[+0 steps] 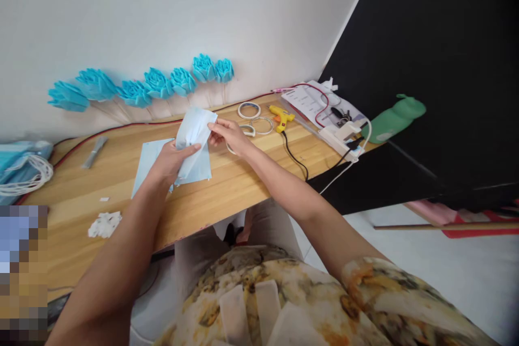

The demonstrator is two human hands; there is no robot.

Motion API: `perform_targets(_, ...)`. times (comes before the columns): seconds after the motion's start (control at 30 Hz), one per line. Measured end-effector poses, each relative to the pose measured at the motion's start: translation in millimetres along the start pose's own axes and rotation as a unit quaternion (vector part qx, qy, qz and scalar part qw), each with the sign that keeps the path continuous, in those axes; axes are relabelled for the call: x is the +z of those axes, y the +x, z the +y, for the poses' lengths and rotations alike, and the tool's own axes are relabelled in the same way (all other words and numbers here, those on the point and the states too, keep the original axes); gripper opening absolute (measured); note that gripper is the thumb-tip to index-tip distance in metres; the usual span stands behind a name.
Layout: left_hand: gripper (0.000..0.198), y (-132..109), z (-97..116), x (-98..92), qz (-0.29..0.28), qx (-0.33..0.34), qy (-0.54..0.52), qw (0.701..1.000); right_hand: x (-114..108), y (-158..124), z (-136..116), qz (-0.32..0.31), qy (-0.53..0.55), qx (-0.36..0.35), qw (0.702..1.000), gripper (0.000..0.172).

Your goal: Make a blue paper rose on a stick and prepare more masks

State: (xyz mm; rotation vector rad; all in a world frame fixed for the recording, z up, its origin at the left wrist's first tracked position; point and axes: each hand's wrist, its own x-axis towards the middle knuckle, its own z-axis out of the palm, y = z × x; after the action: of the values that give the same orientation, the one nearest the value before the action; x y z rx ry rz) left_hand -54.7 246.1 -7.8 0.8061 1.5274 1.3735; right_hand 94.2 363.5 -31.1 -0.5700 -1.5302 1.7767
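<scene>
Both hands hold up a pale blue and white face mask [192, 132] above the wooden table. My left hand [174, 159] grips its lower left side, the thumb lying across the front. The fingers of my right hand [227, 134] pinch its upper right edge. Beneath it, flat on the table, are pale blue sheets, one on the left [146, 165] and one on the right [203, 167], partly covered by the mask and my left hand. Rolls of tape [248, 110] lie just beyond my right hand, partly hidden by it.
Blue flowers on thin sticks [158, 84] lean on the wall. A yellow glue gun [281, 117], a power strip [343, 138] and a green bottle [395, 119] are at right. At left are white cords [30, 178], white scraps [104, 225] and a bundle of thin strips [95, 151].
</scene>
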Motion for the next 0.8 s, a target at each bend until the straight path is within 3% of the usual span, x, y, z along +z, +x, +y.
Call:
perform_targets(0.1, 0.061, 3, -3, -2.0, 0.019, -0.003, -0.004, 1.0, -18, 5, -8, 0.031, -0.071, -0.003, 0.997, 0.043)
perform_targets(0.17, 0.06, 5, -5, -2.6, 0.031, -0.003, -0.027, 0.999, -38, 4, -18, 0.079, -0.202, -0.036, 0.976, 0.037)
perform_targets(0.2, 0.058, 6, -6, -2.7, 0.036, 0.0, -0.041, 0.999, -47, 2, -24, 0.09, -0.308, -0.053, 0.945, 0.033)
perform_targets(0.27, 0.053, 7, -7, -2.2, 0.04, 0.005, -0.069, 0.997, -62, -9, -35, 0.095, -0.535, -0.056, 0.838, 0.026)
perform_targets(0.33, 0.048, 7, -6, -1.3, 0.039, 0.009, -0.091, 0.995, -66, -24, -42, 0.065, -0.66, -0.015, 0.749, 0.026)
perform_targets(0.4, 0.046, 6, -5, -0.1, 0.034, 0.01, -0.106, 0.994, -60, -39, -42, 0.015, -0.722, -0.012, 0.692, 0.031)
perform_targets(0.5, 0.045, 4, -3, 1.1, 0.026, 0.008, -0.123, 0.992, -42, -49, -33, 0.009, -0.771, -0.022, 0.637, 0.039)
perform_targets(0.57, 0.045, 4, -3, 0.9, 0.026, 0.004, -0.135, 0.99, -34, -47, -27, 0.013, -0.781, 0.0, 0.625, 0.042)
perform_targets(0.67, 0.046, 4, -2, -1.1, 0.034, -0.005, -0.16, 0.987, -35, -39, -29, 0.021, -0.766, 0.032, 0.642, 0.045)
perform_targets(0.73, 0.046, 5, -2, -3.0, 0.036, -0.008, -0.177, 0.983, -44, -32, -36, 0.054, -0.726, 0.038, 0.685, 0.049)
perform_targets(0.8, 0.048, 6, -1, -4.9, 0.036, -0.009, -0.189, 0.981, -54, -25, -43, 0.087, -0.633, 0.028, 0.769, 0.052)
